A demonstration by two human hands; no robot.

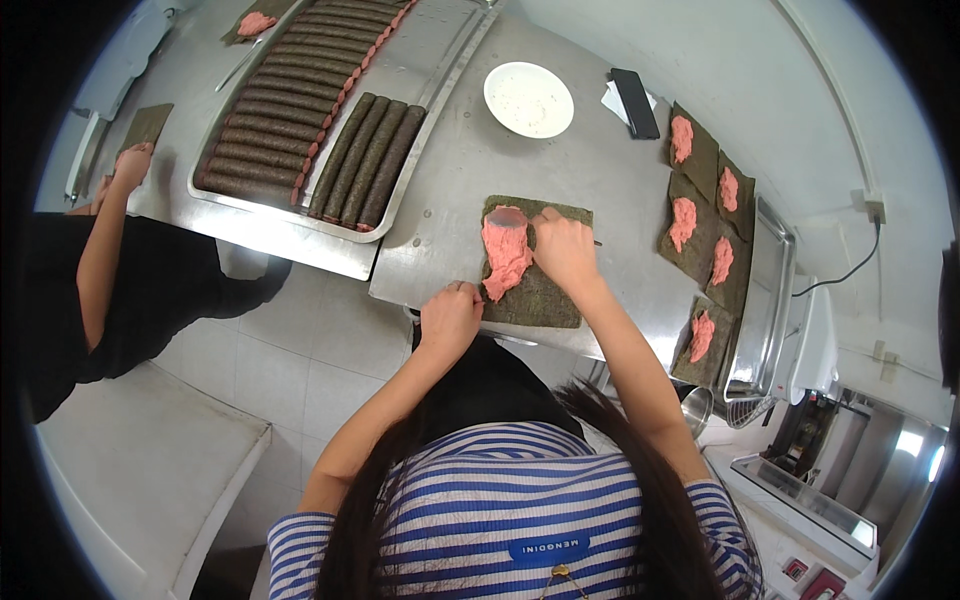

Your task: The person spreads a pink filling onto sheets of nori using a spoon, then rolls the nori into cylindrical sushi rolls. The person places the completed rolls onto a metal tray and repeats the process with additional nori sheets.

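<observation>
A dark green seaweed sheet (545, 305) lies on the steel table in front of me, with pink minced-meat paste (507, 262) in a strip along its left part. My right hand (563, 248) is closed round a spoon (507, 217); its metal bowl presses on the far end of the paste, and its handle end pokes out right of my fist. At the sheet's near left corner, my left hand (452, 318) has its fingers pinched on the edge.
Left stands a metal tray (375, 232) of dark seaweed rolls (290, 110). Beyond my sheet are a white bowl (529, 100) and a black phone (634, 103). Several paste-topped sheets (690, 257) lie right, beside another tray (762, 300). A co-worker's hand (133, 165) touches a sheet at far left.
</observation>
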